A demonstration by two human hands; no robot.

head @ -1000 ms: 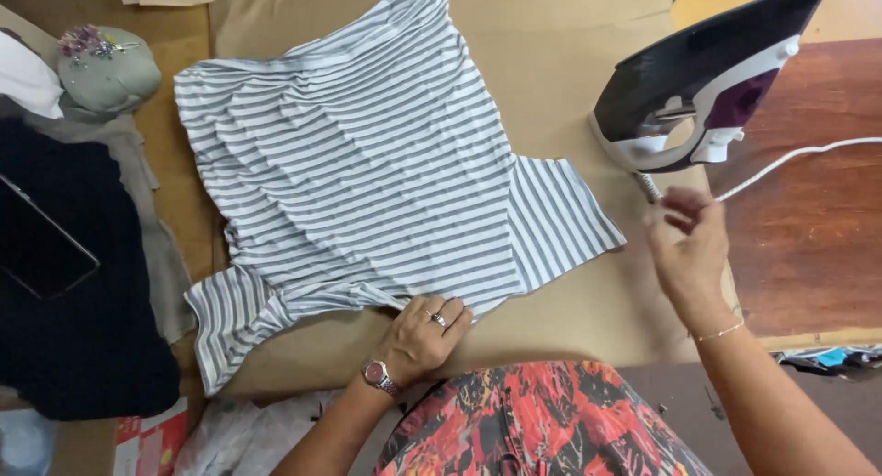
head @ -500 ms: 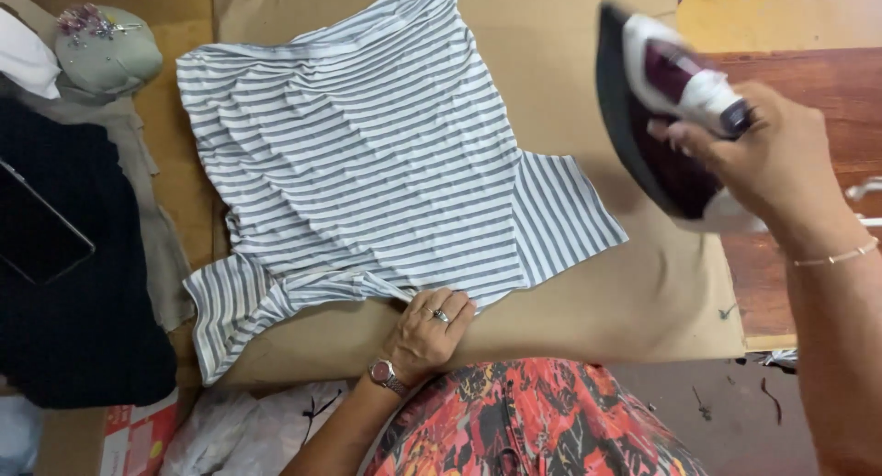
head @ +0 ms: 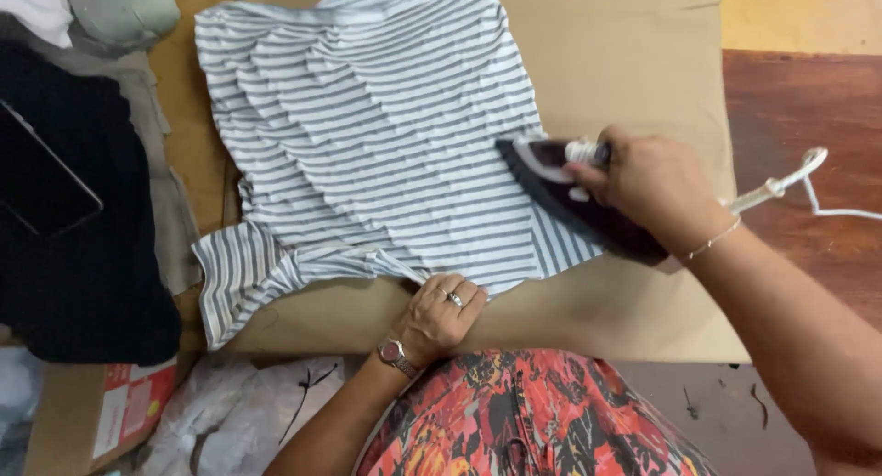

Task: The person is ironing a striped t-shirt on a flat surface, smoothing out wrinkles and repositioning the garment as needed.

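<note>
Currently ironing: right hand (head: 657, 187) clenched around dark steam iron (head: 570, 196) on grey-white striped cotton top (head: 367, 145); left hand (head: 441, 311), fingers flat, pinning hem; next likely needs smooth glide across creases.

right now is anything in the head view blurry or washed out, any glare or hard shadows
Head view: lighting is soft and even, no glare; the striped shirt shows crisp lines. The right hand and dark iron look slightly soft. The left hand on the hem is sharp, casting only a faint shadow. The dark cloth at left loses detail.
</note>
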